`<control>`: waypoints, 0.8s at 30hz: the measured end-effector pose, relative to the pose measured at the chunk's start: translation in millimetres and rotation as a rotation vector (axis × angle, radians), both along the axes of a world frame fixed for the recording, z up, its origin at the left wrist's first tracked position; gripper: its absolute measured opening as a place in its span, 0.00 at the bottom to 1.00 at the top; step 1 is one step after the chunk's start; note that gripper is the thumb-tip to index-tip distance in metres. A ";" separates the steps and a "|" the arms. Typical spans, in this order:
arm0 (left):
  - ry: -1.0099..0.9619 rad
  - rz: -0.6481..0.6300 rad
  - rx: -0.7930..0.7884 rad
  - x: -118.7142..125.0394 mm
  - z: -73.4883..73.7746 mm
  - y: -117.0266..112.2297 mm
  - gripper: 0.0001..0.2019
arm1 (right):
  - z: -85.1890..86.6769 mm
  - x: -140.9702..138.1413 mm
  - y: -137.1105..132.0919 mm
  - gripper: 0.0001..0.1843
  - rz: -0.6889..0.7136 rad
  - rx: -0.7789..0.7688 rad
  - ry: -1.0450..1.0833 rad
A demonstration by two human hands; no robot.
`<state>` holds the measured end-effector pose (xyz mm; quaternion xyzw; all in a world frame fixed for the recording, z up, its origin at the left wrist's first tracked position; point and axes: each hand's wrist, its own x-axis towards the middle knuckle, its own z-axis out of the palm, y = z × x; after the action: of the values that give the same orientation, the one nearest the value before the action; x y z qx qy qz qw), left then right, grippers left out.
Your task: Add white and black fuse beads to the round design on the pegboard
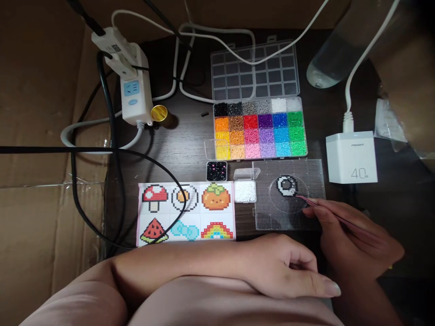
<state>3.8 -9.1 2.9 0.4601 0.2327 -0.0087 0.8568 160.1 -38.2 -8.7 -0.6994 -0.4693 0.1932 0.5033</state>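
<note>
My right hand (353, 231) is closed around a pair of pink tweezers (340, 221). Their tip meets the lower right edge of a small ring of black, grey and white beads (287, 185). This ring sits on a clear pegboard (272, 219) with a fine grid of pegs. My left hand (288, 267) rests in front of the board, loosely curled, thumb stretched out and apart from the fingers; nothing shows in it. Left of the board, a small lidded box of white beads (245, 192) stands open, and beside it a small box holds black beads (216, 171) with a few pink ones.
Behind the board lies a compartment box of coloured beads (305, 136), its clear lid (254, 93) folded back. A pattern sheet (186, 213) is partly under my left forearm. Also around are a white charger (351, 158), a power strip (136, 99), a yellow cap (159, 113) and looping cables.
</note>
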 end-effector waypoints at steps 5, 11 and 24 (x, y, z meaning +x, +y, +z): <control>0.002 -0.002 -0.006 -0.7 1.1 1.0 0.20 | -0.7 0.8 -2.5 0.09 0.005 -0.034 0.001; -0.008 -0.002 0.002 -1.3 0.2 2.5 0.23 | -6.2 3.4 -2.1 0.10 0.027 0.012 0.026; 0.011 -0.038 0.080 2.2 4.3 9.6 0.22 | -8.2 5.1 5.2 0.09 0.028 0.041 0.073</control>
<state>6.0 0.4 7.2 0.4983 0.2288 -0.0184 0.8361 165.3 -33.0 -16.9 -0.6747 -0.4642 0.2159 0.5317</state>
